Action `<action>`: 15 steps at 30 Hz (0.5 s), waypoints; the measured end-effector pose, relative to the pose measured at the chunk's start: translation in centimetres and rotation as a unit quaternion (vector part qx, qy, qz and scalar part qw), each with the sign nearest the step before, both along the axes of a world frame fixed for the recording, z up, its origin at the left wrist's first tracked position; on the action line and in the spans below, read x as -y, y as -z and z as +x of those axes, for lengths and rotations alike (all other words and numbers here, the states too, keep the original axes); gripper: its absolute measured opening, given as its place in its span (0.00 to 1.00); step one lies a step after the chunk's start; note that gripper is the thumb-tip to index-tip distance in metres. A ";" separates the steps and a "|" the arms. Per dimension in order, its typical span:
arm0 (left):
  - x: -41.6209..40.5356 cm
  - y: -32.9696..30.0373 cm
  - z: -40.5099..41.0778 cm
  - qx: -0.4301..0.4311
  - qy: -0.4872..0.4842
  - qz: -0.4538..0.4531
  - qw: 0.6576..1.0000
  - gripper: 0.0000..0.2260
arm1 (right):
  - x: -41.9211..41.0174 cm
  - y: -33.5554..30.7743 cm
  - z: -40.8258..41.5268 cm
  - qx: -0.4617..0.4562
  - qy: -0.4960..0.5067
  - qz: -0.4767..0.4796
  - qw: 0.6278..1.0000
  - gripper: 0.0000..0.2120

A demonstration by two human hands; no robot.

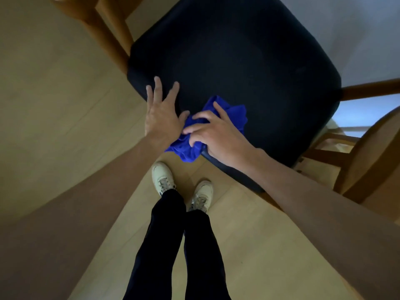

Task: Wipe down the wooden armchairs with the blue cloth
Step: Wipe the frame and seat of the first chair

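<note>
Right hand [216, 135] on blue cloth [233, 114]; seat edge [227, 167]

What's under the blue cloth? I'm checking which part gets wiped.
The blue cloth lies on the dark seat cushion, its near corner hanging over the front edge. The right hand covers its middle.
</note>
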State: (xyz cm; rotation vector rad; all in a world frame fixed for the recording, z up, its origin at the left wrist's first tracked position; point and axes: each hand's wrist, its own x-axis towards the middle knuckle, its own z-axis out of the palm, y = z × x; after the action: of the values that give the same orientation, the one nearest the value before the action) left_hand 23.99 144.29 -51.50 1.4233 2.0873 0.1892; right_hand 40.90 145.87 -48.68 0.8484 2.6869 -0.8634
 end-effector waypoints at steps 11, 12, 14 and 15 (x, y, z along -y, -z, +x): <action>-0.4 0.0 0.2 -0.025 0.004 -0.021 0.999 0.34 | 3.3 -1.7 9.3 0.196 -0.065 -0.114 0.972 0.12; -0.4 -0.1 0.3 -0.027 0.007 -0.019 0.999 0.34 | 2.7 -1.9 8.2 0.206 -0.066 -0.131 0.968 0.12; -0.3 -0.3 0.3 -0.034 0.013 -0.015 0.999 0.34 | 0.8 -2.5 6.3 0.162 -0.076 -0.115 0.977 0.14; -0.3 -0.3 0.3 -0.034 0.015 -0.011 0.999 0.34 | -0.2 -2.7 5.6 0.119 -0.072 -0.088 0.986 0.16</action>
State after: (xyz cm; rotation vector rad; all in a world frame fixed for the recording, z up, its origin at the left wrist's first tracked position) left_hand 24.28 144.58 -51.25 1.4660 2.1151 0.1073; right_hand 46.50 146.05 -45.99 0.6639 2.3906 -0.8887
